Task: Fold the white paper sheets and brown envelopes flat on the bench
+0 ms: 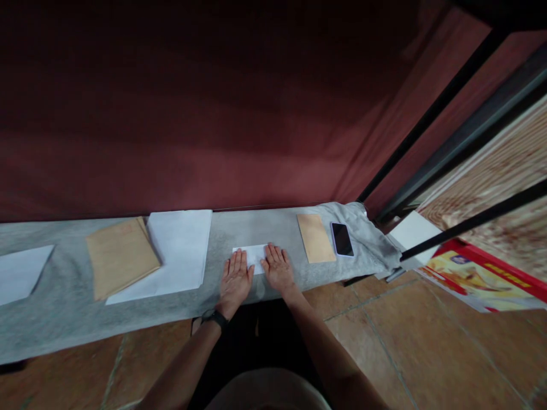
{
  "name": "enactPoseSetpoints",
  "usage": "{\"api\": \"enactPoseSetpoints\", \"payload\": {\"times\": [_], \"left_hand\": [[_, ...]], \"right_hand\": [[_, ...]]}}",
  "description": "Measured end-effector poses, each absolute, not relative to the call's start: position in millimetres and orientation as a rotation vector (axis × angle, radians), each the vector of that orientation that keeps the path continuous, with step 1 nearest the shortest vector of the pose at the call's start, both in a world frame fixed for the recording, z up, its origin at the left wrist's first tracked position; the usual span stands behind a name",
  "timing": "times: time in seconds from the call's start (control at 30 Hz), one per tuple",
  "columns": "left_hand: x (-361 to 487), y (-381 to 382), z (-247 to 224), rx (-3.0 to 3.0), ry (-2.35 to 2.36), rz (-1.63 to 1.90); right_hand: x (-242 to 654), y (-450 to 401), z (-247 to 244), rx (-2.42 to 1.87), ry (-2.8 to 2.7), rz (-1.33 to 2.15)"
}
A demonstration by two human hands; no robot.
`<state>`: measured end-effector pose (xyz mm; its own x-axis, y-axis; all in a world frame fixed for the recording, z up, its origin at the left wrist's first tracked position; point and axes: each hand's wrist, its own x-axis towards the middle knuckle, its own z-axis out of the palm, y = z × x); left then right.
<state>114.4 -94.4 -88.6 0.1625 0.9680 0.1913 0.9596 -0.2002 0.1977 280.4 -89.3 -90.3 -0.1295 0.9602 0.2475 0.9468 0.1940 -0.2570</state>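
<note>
A small white sheet of paper (255, 254), perhaps folded, lies flat on the grey cloth in front of me. My left hand (235, 277) rests palm down on its left end, fingers stretched out. On the right end lies my right hand (278, 270), also flat with its fingers extended. Both thumbs point inward over the paper, and the palms hide its two ends. To the right of my right hand is a tan paper piece (317, 238), apart from it. A stack of larger white sheets (183, 250) lies to the left of my left hand.
The grey cloth (252, 225) covers a long narrow table against a dark red wall. Brown paper (122, 256) overlaps the white stack; another white sheet (23, 272) lies far left. A phone (342, 239) sits at right. Beyond the table end are black bars and a red-yellow box (482, 276).
</note>
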Motion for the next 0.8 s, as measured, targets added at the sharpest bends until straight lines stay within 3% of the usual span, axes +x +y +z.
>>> {"api": "enactPoseSetpoints", "payload": {"times": [0.33, 0.57, 0.8], "left_hand": [[118, -95, -82, 2.343, 2.096, 0.465], [170, -85, -81, 2.532, 1.6, 0.384], [148, -75, -87, 2.431, 1.851, 0.329]], "right_hand": [[298, -93, -88, -1.907, -2.102, 0.031], [300, -95, -83, -1.891, -2.166, 0.085], [296, -94, -84, -1.916, -2.103, 0.068]]}}
